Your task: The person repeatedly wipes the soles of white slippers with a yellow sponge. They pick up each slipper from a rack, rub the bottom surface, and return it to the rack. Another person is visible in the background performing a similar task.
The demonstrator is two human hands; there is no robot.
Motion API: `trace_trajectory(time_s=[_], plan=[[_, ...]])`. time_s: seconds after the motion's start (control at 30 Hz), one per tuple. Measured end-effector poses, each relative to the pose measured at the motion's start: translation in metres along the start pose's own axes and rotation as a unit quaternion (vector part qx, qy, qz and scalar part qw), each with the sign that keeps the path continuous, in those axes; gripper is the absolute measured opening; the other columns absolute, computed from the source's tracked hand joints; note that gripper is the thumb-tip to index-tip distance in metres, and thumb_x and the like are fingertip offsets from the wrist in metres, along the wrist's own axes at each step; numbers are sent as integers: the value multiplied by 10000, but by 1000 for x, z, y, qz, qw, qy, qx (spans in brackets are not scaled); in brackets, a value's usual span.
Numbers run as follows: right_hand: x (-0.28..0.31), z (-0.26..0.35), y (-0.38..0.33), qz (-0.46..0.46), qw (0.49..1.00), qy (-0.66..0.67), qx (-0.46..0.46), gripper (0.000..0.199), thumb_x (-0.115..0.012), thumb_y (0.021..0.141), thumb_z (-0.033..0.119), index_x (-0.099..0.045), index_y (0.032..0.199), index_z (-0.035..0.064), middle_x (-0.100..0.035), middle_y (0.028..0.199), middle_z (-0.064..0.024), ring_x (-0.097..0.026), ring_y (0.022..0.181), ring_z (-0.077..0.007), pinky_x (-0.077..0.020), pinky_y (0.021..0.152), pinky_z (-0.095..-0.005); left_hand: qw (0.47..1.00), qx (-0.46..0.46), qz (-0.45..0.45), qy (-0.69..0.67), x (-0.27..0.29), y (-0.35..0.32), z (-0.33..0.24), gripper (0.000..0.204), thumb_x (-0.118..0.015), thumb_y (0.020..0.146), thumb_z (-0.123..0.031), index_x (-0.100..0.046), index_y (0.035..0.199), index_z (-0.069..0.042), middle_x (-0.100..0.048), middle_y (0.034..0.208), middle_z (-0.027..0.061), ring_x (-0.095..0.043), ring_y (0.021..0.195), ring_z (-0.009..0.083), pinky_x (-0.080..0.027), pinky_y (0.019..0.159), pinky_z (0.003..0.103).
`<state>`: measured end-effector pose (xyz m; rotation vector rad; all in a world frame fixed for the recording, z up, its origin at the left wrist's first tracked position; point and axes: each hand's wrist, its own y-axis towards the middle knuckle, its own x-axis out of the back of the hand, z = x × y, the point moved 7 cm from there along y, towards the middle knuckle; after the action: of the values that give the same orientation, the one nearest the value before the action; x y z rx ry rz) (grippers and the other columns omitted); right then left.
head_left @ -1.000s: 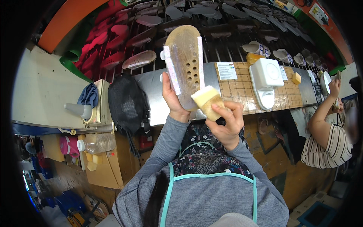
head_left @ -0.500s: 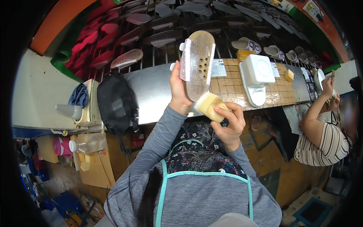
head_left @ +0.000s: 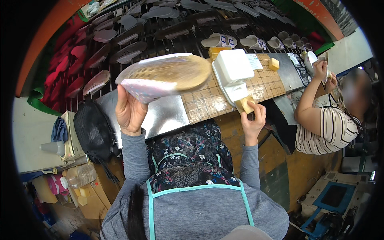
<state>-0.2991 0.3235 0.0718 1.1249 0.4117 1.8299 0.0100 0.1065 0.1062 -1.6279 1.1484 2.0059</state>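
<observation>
My left hand (head_left: 129,111) grips a tan shoe sole (head_left: 166,76) with a perforated face and a pale patterned edge, held up and tilted sideways over the metal bench top (head_left: 164,116). My right hand (head_left: 253,117) holds a yellow sponge block (head_left: 245,105) at the lower end of a white tray (head_left: 232,76) lying on the tiled part of the bench (head_left: 208,102).
Racks of shoe soles (head_left: 132,36) fill the far side. A black mesh bag (head_left: 94,130) hangs at the left. A second person in a striped shirt (head_left: 320,128) works at the right with a white sole. Another yellow sponge (head_left: 274,64) lies on the bench.
My left hand turned the sole from upright to lying sideways and swung it left. My right hand carried the sponge away from the sole, down to the white tray.
</observation>
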Motion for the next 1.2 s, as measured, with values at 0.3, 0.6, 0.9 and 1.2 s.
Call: trace_trajectory(time_s=[0.3, 0.6, 0.9, 1.2], plan=[[-10, 62, 12, 33, 845, 509, -158, 450, -662, 681, -65, -612, 1125, -17, -620, 1069, -130, -586, 1046, -186, -474, 917, -307, 944, -19, -108, 311, 31, 19, 40, 532, -521, 958, -436, -515, 1329, -54, -593, 1223, 170, -618, 1087, 272, -555, 908, 425], [-35, 188, -6, 243, 889, 337, 190, 459, -718, 539, 78, -760, 993, 137, -688, 992, -80, -640, 837, -206, -422, 757, -332, 897, 60, -272, 343, 51, -6, 47, 482, -438, 999, -402, -565, 1262, -18, -663, 1141, 132, -676, 964, 201, -569, 856, 345], [-55, 188, 8, 148, 897, 389, 146, 463, -695, 544, -5, -740, 995, 86, -674, 1053, -121, -619, 893, -252, -489, 787, -346, 835, 30, -293, 465, 30, -35, 36, 372, -494, 993, -339, -649, 1041, -4, -685, 918, 69, -646, 782, 108, -514, 702, 239], [-56, 195, 4, 207, 881, 388, 174, 431, -709, 541, 26, -749, 965, 86, -685, 1020, -111, -625, 856, -222, -443, 782, -339, 820, 7, -290, 493, 21, -25, 31, 357, -509, 990, -329, -657, 1025, -6, -672, 885, 41, -626, 758, 85, -498, 671, 229]])
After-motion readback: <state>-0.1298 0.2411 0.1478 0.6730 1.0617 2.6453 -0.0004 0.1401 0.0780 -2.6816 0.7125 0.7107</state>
